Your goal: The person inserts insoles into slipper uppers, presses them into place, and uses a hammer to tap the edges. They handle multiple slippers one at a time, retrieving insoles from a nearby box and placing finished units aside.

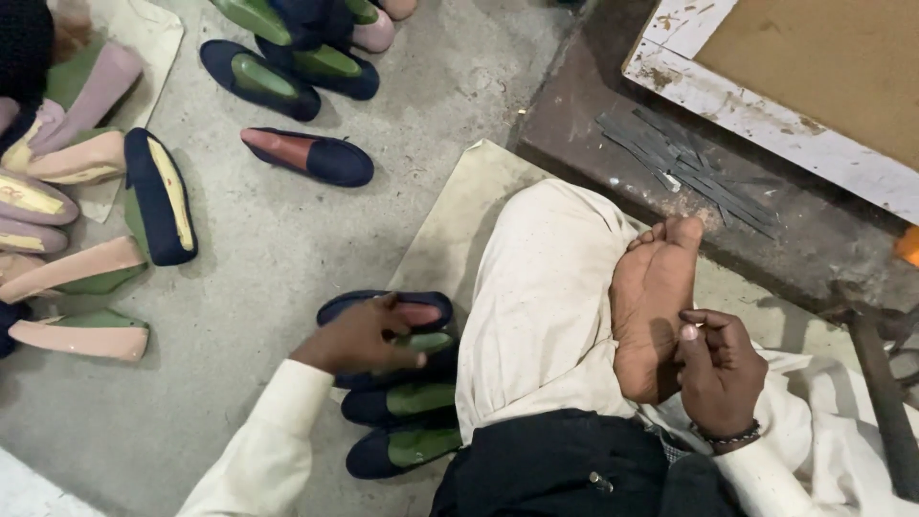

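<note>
head view: left hand (359, 337) gripping the top one of four navy shoes (402, 383); right hand (720, 369) loosely curled, empty

Single head-worn view, looking steeply down from above the seated person's lap, close to both hands, left grip (359, 335) low centre, right grip (718, 369) to its right, concrete floor (287, 249) stretching ahead beyond the left grip, no second view

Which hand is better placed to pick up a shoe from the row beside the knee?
Left. The left hand already rests on the navy shoe; the right hand sits by the bare foot.
</note>
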